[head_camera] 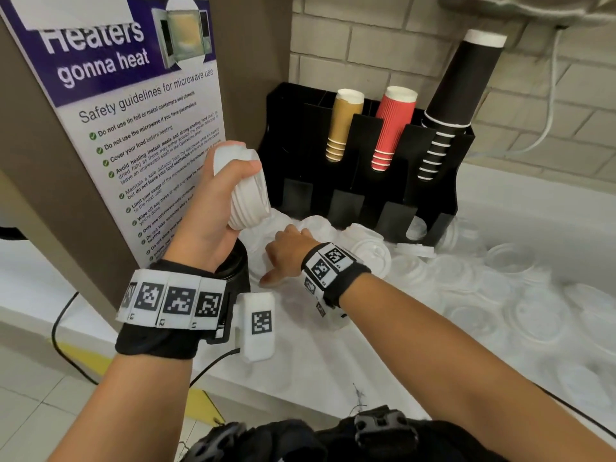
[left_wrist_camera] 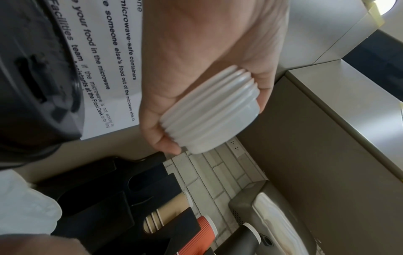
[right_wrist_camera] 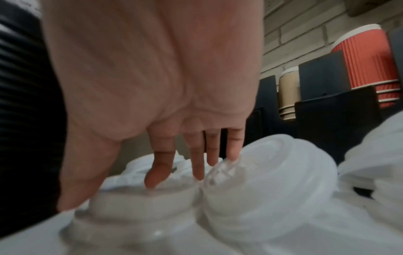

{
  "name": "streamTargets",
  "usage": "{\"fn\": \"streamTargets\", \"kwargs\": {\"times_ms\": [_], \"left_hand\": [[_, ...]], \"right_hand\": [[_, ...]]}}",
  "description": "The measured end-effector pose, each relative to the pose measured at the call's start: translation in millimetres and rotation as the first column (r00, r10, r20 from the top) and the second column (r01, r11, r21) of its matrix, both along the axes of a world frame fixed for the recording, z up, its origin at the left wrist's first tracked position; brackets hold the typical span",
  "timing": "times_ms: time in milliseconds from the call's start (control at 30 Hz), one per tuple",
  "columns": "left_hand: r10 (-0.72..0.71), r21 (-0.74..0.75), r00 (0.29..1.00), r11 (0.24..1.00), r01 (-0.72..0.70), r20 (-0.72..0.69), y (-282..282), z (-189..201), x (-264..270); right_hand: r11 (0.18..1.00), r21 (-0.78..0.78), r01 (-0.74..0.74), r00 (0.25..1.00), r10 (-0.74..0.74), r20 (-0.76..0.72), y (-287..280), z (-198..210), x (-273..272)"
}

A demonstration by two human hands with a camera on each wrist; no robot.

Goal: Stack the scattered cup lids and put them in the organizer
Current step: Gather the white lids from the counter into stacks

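My left hand (head_camera: 230,181) grips a stack of several white cup lids (head_camera: 248,195), raised and tilted in front of the poster; the left wrist view shows my fingers curled round the stack (left_wrist_camera: 211,110). My right hand (head_camera: 283,248) reaches down among loose white lids (head_camera: 370,248) in front of the black organizer (head_camera: 366,195). In the right wrist view its fingers (right_wrist_camera: 161,169) are straight, with the tips touching a lid (right_wrist_camera: 141,198) and the thumb spread on that lid's left side. Another lid (right_wrist_camera: 272,172) lies just to the right.
The organizer holds stacks of brown cups (head_camera: 343,125), red cups (head_camera: 393,128) and black cups (head_camera: 456,95). Many clear and white lids (head_camera: 500,295) cover the white counter to the right. A poster panel (head_camera: 133,111) stands at left, with a black ribbed cup (head_camera: 233,265) below my left wrist.
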State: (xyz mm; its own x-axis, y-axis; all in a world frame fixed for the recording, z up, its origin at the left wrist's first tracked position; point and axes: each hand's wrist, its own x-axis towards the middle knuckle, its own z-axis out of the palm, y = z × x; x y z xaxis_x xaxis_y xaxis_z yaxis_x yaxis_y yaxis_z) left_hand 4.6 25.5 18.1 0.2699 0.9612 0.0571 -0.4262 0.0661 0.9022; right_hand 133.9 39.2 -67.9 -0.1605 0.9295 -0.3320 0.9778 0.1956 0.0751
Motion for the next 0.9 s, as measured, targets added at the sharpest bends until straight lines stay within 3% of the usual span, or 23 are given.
{"fn": "streamTargets", "kwargs": {"times_ms": [133, 200, 300, 367, 467, 533, 600, 667, 900], "left_hand": [[-0.014, 0.0, 1.0, 1.0, 0.014, 0.0, 2, 0, -2], [-0.017, -0.001, 1.0, 1.0, 0.017, 0.002, 3, 0, -3], [-0.018, -0.002, 1.0, 1.0, 0.018, 0.015, 6, -2, -3], [-0.02, -0.004, 0.999, 1.0, 0.02, 0.031, 7, -5, -1], [-0.052, -0.015, 0.998, 0.999, 0.052, 0.035, 5, -10, 5], [-0.103, -0.016, 0.995, 0.995, 0.102, -0.008, 1, -14, 12], [-0.169, -0.015, 0.984, 0.986, 0.168, -0.063, -5, -19, 20], [-0.232, -0.009, 0.966, 0.973, 0.232, -0.114, -13, -25, 29], [-0.33, -0.014, 0.933, 0.943, 0.332, -0.142, -25, -33, 42]], "right_hand": [[0.999, 0.029, 0.021, 0.998, -0.019, -0.055, 1, -1, -3], [0.997, -0.004, 0.083, 0.977, -0.082, -0.198, -2, 8, 3], [0.977, -0.071, 0.202, 0.852, -0.211, -0.478, -10, 31, 25], [0.951, -0.083, 0.299, 0.695, -0.276, -0.664, -21, 41, 44], [0.911, -0.123, 0.394, 0.305, -0.256, -0.917, -48, 41, 64], [0.896, -0.153, 0.417, 0.055, -0.193, -0.98, -63, 36, 72], [0.886, -0.162, 0.435, -0.089, -0.137, -0.987, -72, 34, 73], [0.89, -0.132, 0.437, -0.11, -0.093, -0.99, -80, 37, 70], [0.91, 0.015, 0.414, -0.043, 0.036, -0.998, -99, 46, 62]]}}
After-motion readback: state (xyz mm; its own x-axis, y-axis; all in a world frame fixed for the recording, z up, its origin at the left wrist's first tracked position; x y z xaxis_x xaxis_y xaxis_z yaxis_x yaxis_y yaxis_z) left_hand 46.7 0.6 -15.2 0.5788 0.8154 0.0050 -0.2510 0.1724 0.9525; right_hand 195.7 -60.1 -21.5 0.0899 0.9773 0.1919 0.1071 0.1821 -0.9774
